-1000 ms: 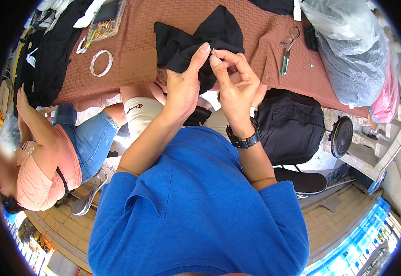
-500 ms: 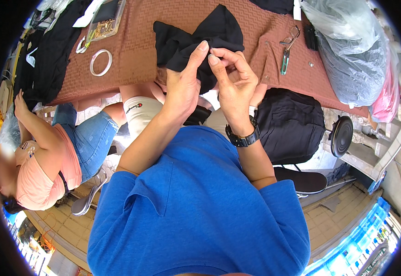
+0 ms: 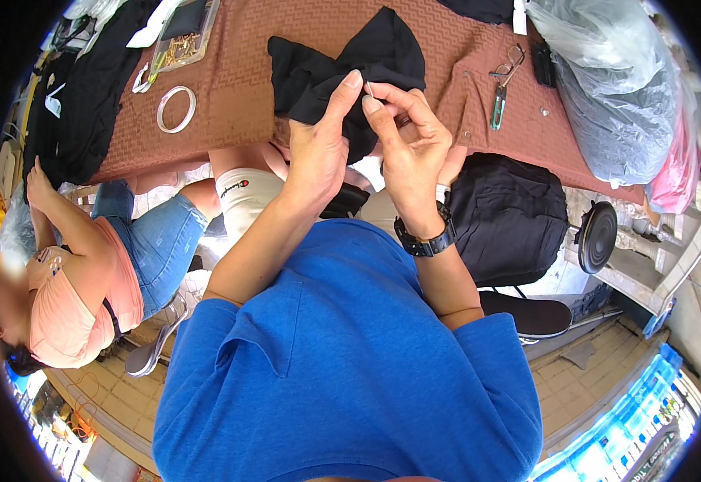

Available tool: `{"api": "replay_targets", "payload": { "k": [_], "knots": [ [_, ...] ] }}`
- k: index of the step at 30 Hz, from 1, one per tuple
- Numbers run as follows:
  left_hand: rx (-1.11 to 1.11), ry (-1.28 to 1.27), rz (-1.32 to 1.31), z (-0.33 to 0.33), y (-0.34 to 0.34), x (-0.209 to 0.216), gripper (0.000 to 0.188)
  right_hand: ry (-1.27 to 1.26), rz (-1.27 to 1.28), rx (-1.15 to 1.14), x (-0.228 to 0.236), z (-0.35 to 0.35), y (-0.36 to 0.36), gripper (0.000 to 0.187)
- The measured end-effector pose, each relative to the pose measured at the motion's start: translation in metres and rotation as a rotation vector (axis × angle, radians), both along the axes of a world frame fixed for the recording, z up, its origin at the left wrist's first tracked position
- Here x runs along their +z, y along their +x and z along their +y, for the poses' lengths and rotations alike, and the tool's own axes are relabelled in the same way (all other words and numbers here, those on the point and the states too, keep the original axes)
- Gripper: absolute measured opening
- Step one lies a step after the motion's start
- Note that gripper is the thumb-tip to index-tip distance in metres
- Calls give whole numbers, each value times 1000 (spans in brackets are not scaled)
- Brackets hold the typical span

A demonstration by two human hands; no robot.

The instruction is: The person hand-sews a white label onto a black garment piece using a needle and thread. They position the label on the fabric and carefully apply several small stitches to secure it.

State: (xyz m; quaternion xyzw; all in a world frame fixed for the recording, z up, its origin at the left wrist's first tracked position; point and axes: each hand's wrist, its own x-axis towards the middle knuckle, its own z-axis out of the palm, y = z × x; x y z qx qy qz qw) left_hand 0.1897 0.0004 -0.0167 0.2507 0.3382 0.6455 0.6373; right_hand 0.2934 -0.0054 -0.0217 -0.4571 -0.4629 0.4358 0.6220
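Note:
A piece of black cloth (image 3: 309, 74) lies bunched at the table's near edge, part of it hanging over. My left hand (image 3: 322, 153) is closed on the cloth, its thumb pressed on a fold near the middle. Close beside that thumb, my right hand (image 3: 411, 153) pinches a thin, shiny needle (image 3: 369, 91) between thumb and index finger. The needle's tip is right by the cloth; whether it has gone in I cannot tell. A dark watch is on my right wrist.
A brown patterned cloth covers the table (image 3: 238, 72). Left are a white ring-shaped roll (image 3: 177, 110) and a clear box (image 3: 183, 50) of small gold-coloured pieces. Right lie green-handled thread snips (image 3: 498, 108) and a large plastic bag (image 3: 608, 96). Another person (image 3: 85, 297) sits at left, handling black fabric.
My right fingers have shifted very slightly, and more of the needle shows between them. My left hand and the black cloth have hardly moved.

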Motion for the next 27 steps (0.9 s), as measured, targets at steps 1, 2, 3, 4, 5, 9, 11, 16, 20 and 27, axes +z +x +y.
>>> {"api": "replay_targets", "payload": {
  "k": [1,2,3,4,5,9,11,16,20,27],
  "knots": [
    [-3,-4,-2,0,0,1,11,-2,11,1,0,0,0,18],
    [-6,-9,-5,-1,0,2,12,-4,22,2,-1,0,-1,18],
    [-8,-13,-7,-1,0,2,12,-6,33,3,-2,0,-1,18],
    [-9,-11,-9,0,0,1,12,-6,31,2,-2,0,-1,18],
    [-9,-9,-11,0,0,0,12,-6,30,1,-2,0,-1,18],
    [7,-35,14,0,1,0,13,36,36,-1,-4,1,-2,19],
    [2,-47,4,-1,1,3,13,38,37,-1,-5,1,-2,19],
    [-8,5,-6,0,2,3,12,36,23,2,-5,1,-1,18],
    [-17,17,-8,-1,2,6,10,43,48,3,-6,2,-1,18],
    [1,-21,17,-1,3,7,10,17,71,4,-2,0,-1,17]
  ]
}}
